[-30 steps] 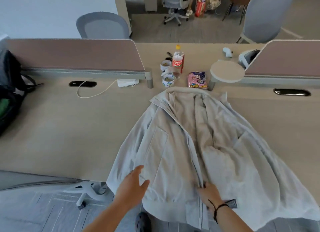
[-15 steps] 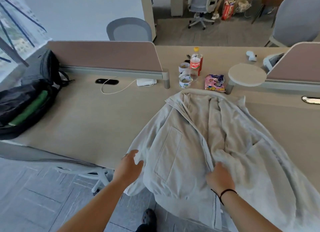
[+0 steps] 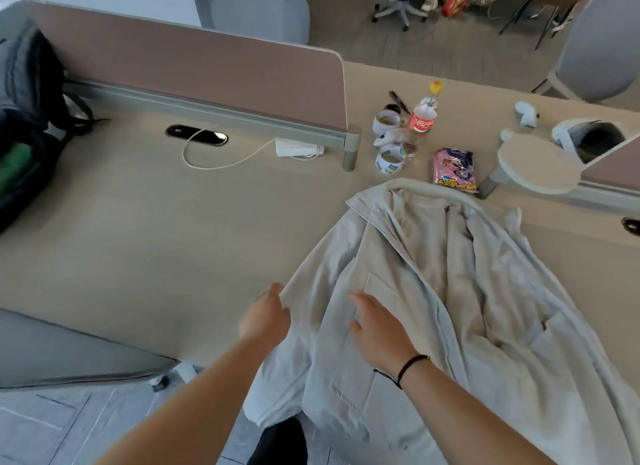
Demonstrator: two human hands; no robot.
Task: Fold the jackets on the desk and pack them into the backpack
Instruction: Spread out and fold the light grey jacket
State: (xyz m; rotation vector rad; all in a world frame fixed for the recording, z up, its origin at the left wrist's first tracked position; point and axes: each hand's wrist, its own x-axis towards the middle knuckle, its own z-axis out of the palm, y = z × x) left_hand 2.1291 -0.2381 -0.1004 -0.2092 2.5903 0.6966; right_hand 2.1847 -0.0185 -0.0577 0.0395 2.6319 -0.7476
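I see a soft, pale grey jacket (image 3: pixel 450 291) lying open on the smooth beige desk (image 3: pixel 156 229), its lining up and its hem spilling over the near edge at six o'clock. My left hand (image 3: pixel 265 317) pinches the jacket's left edge right where cloth meets bare desktop. My right hand (image 3: pixel 375 329) lies flat on the front panel, fingers spread, just beside a patch pocket. The black backpack (image 3: pixel 24 132) sits at nine o'clock, well apart, with open desktop between. A bottle (image 3: pixel 420 121) and tape rolls (image 3: pixel 389 158) cluster at twelve o'clock.
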